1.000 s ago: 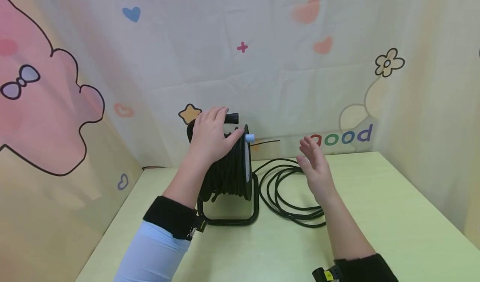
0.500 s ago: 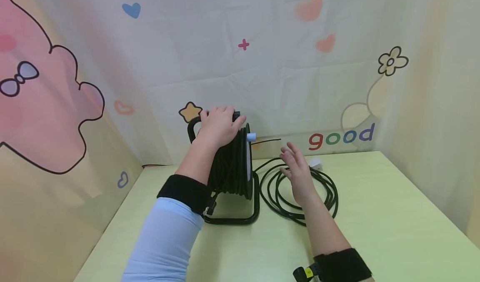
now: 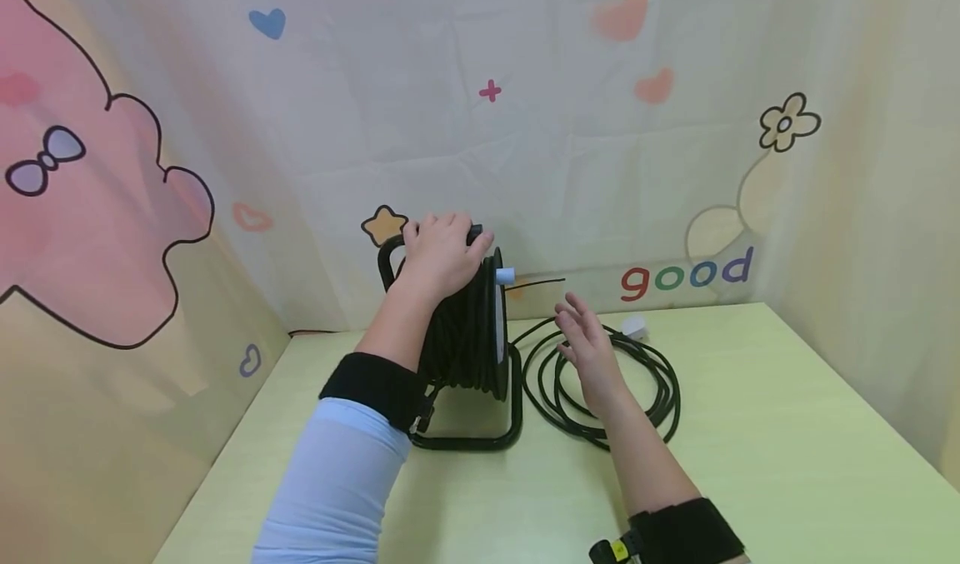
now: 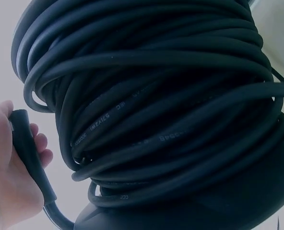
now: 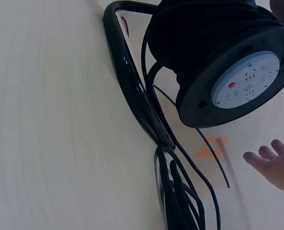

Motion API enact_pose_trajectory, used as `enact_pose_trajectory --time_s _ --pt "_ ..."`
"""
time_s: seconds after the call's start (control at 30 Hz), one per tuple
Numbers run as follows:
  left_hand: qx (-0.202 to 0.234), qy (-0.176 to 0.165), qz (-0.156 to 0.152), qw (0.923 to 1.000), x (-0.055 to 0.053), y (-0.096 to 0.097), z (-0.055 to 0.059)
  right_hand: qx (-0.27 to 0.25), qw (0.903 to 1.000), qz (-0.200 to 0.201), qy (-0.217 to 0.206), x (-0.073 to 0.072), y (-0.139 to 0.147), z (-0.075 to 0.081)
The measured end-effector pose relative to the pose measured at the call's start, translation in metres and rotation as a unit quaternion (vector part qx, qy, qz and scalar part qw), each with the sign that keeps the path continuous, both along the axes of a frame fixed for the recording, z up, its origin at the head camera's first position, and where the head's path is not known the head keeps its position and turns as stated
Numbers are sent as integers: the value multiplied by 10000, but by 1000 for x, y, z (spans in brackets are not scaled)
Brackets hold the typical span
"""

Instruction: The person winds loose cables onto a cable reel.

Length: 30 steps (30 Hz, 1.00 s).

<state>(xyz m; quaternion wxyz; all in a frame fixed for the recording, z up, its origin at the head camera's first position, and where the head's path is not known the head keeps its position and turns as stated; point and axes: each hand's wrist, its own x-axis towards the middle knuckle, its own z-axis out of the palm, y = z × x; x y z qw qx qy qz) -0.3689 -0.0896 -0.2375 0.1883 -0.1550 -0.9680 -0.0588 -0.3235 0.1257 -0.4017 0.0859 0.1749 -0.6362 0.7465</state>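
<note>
A cable reel (image 3: pixel 463 343) wound with thick black cable stands on the table, carried by a black tube frame (image 3: pixel 465 443). My left hand (image 3: pixel 437 256) grips the reel's top handle; in the left wrist view its fingers curl round the black grip sleeve (image 4: pixel 29 158). My right hand (image 3: pixel 592 360) hovers over the loose cable coil (image 3: pixel 667 381), palm turned toward the reel, fingers extended and holding nothing. A pale blue knob (image 3: pixel 505 276) sticks out of the reel's right side. The right wrist view shows a round socket panel (image 5: pixel 247 79) with a red button on that side.
A white plug (image 3: pixel 634 326) lies at the back of the coil. The pale green table (image 3: pixel 780 431) meets a printed curtain (image 3: pixel 555 172) behind the reel. A thin black wire (image 3: pixel 536 283) sticks out to the right behind the reel.
My left hand has moved right along the handle and closed on it. The right hand has moved left, nearer the reel, uncovering the plug.
</note>
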Motion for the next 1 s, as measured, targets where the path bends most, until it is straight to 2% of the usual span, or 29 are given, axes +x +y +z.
enact_pose_trajectory --time_s 0.17,0.47,0.67,0.8,1.0 --pt "93 49 -171 9998 2 -5 -3 146 9999 68 46 2 -6 -4" --pt "329 162 -845 9957 11 -20 -4 173 9993 318 88 7 -12 -3" --pt "325 97 -1181 9924 19 -30 -2 96 9989 450 62 8 -14 -4" --pt "396 107 -1449 9886 25 -37 -3 79 9983 573 83 11 -17 -4" --pt "565 273 -1948 9788 34 -47 -5 24 9971 739 169 14 -19 -5"
